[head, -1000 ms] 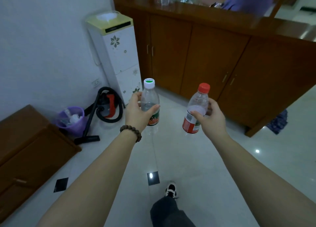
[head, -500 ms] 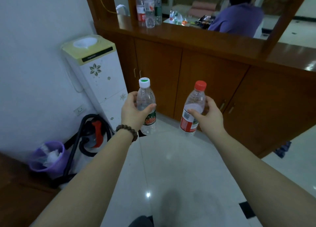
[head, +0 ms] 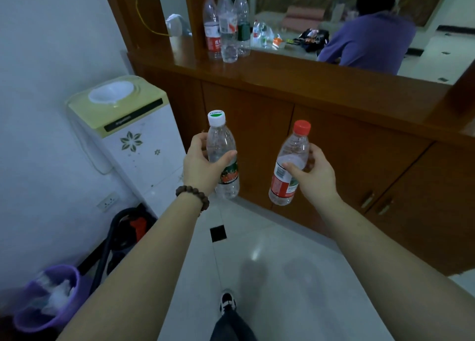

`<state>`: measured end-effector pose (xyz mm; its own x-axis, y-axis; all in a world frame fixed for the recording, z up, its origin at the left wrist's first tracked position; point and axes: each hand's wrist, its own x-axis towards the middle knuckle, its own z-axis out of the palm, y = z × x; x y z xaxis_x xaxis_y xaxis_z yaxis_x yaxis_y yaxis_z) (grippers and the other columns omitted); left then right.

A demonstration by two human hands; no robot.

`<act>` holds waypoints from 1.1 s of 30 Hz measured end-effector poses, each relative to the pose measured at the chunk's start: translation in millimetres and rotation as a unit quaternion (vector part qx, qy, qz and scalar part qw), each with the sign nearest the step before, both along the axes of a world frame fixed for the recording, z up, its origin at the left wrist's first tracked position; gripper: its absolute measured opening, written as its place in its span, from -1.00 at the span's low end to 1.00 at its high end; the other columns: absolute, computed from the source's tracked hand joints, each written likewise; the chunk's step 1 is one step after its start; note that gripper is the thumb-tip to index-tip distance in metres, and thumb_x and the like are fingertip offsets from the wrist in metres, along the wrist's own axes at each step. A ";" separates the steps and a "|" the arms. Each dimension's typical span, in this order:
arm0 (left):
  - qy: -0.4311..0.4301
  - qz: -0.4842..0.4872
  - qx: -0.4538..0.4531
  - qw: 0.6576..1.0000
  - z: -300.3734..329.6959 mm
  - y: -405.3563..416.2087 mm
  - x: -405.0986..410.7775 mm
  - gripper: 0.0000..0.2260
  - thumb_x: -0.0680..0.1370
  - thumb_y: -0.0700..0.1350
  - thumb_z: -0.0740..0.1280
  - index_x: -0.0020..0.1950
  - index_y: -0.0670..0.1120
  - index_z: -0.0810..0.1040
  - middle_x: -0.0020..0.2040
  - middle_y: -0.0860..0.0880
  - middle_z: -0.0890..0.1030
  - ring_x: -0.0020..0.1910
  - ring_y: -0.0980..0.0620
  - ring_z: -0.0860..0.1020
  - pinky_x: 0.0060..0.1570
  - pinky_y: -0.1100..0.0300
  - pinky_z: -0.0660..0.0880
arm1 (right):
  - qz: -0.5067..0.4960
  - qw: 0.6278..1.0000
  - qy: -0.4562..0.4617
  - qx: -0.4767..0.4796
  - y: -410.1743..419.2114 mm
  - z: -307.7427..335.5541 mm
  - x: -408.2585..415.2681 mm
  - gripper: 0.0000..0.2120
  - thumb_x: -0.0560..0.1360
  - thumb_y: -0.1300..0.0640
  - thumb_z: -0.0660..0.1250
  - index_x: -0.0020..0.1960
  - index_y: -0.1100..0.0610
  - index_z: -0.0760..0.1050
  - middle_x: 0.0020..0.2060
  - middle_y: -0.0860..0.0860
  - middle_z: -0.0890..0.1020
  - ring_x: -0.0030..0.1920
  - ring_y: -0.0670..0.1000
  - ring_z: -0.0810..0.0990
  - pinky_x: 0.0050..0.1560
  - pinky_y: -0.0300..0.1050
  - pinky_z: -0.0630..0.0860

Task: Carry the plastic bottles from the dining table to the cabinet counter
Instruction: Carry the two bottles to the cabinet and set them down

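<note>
My left hand (head: 203, 166), with a bead bracelet at the wrist, grips a clear plastic bottle with a white cap and green-red label (head: 223, 158), held upright. A clear bottle with a red cap and red label (head: 289, 171) leans slightly left in my right hand (head: 312, 173). Both are held out in front of the wooden cabinet, below its counter (head: 295, 71). Several plastic bottles (head: 227, 24) stand together on the counter's left part.
A white and yellow water dispenser (head: 123, 130) stands left of the cabinet by the wall. A vacuum cleaner (head: 126, 235) and a purple bin (head: 47, 299) sit on the floor at left. A person in purple (head: 367, 40) sits beyond the counter. My shoe (head: 227, 302) is on the tiled floor.
I have walked closer to the cabinet; the counter and its bottles have come further into view. Both hands keep hold of their bottles in the same pose.
</note>
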<state>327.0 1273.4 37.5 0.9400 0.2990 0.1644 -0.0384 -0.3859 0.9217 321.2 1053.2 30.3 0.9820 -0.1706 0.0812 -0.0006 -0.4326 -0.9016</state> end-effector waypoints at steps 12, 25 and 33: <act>-0.088 -0.066 0.010 0.994 75.2 41.6 215.6 -0.47 0.40 0.02 0.50 0.30 -0.02 0.40 0.11 0.16 0.53 0.00 0.28 0.49 -0.12 0.46 0.43 | -0.050 0.995 -0.082 0.004 51.9 77.5 197.5 -0.41 0.44 0.04 0.43 0.41 0.03 0.30 0.25 -0.03 0.51 0.20 -0.07 0.47 0.09 -0.18 0.44; -0.156 -0.123 -0.004 0.980 109.9 3.3 384.5 -0.52 0.44 0.00 0.48 0.28 -0.07 0.41 0.11 0.12 0.54 0.05 0.28 0.50 0.05 0.31 0.50 | -0.091 0.986 -0.140 0.013 10.8 100.5 344.4 -0.43 0.44 0.00 0.44 0.39 0.01 0.33 0.23 -0.04 0.54 0.17 -0.07 0.53 -0.01 -0.33 0.47; -0.143 -0.142 0.009 0.980 111.9 -35.7 489.5 -0.46 0.37 0.13 0.46 0.27 -0.01 0.40 0.18 0.07 0.53 0.16 0.10 0.52 0.16 -0.02 0.53 | -0.078 0.985 -0.155 0.022 -13.9 108.4 446.7 -0.42 0.44 0.03 0.44 0.40 0.04 0.33 0.24 -0.07 0.51 0.14 -0.10 0.50 -0.20 -0.57 0.41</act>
